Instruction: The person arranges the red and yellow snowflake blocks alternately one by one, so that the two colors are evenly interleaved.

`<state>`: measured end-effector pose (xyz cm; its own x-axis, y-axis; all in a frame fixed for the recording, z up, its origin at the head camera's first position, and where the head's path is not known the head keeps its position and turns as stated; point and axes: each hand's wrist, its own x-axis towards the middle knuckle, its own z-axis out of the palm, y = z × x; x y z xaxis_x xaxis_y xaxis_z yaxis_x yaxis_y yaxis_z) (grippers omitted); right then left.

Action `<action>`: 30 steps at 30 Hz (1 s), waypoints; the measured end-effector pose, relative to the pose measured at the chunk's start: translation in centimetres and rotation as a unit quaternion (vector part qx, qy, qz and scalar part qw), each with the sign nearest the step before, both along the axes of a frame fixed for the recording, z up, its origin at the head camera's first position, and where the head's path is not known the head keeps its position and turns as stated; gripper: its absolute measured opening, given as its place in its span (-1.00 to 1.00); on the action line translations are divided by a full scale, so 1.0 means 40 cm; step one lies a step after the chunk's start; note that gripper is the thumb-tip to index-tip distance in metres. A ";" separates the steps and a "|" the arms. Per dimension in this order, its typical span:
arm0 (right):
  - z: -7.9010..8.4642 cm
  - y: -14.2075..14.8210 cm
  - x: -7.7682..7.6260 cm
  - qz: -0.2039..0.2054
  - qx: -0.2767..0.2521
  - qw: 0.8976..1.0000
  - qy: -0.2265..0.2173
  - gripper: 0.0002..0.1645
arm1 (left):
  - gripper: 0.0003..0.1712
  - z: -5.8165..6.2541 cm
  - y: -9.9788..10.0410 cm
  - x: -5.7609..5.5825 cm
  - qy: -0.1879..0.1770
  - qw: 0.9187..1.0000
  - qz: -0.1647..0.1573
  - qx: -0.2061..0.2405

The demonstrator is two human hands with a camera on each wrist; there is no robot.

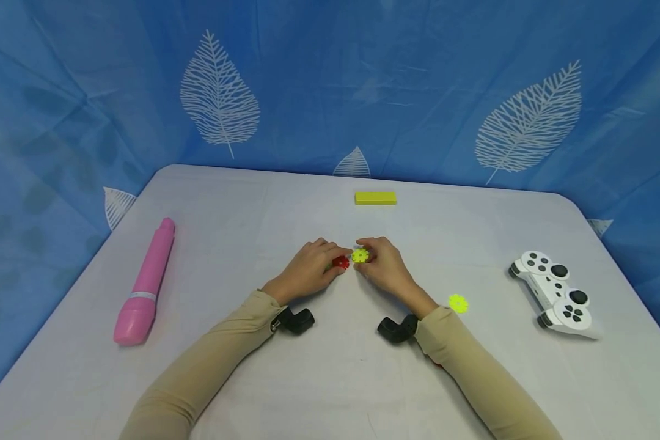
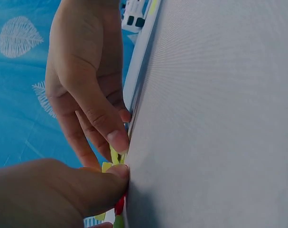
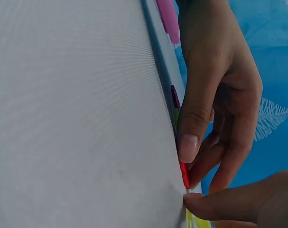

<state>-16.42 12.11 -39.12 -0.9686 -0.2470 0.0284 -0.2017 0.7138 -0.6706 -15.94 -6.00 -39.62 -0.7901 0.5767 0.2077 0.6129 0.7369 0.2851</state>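
At the middle of the table, my left hand (image 1: 310, 269) pinches a red notched disc (image 1: 341, 262), shaped like a flower. In the right wrist view, a green piece (image 3: 176, 116) and a purple piece (image 3: 175, 96) show in line behind the red one; whether they are joined is partly hidden by the thumb. Close by on the right, my right hand (image 1: 386, 267) holds a yellow notched disc (image 1: 360, 255) between thumb and fingers. The yellow and red discs are side by side, edges very near; I cannot tell whether they interlock.
Another yellow notched disc (image 1: 458, 303) lies beside the right forearm. A white game controller (image 1: 555, 293) is at the right, and a pink wand-like object (image 1: 145, 284) at the left. Toward the back edge lies a yellow block (image 1: 375, 198). Blue leaf-print cloth (image 1: 330, 79) hangs behind.
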 end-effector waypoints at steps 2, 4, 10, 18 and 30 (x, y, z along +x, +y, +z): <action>0.003 0.000 0.001 0.002 0.012 1.000 0.002 -0.40 | -0.59 0.001 0.000 0.000 -0.001 1.000 0.002 -0.001; 0.008 -0.001 0.004 0.002 0.020 1.000 -0.001 -0.39 | -0.58 0.002 0.000 0.000 -0.001 1.000 0.002 -0.001; 0.013 -0.001 0.011 0.009 0.023 1.000 -0.005 -0.47 | -0.54 0.000 -0.002 0.001 -0.007 1.000 0.003 0.012; 0.014 0.000 0.013 0.021 0.020 1.000 -0.006 -0.48 | -0.54 -0.003 -0.002 0.001 -0.010 1.000 0.005 0.013; 0.018 0.006 0.011 0.034 0.029 0.998 -0.033 -0.43 | -0.55 -0.007 -0.002 -0.001 -0.015 1.000 0.006 0.013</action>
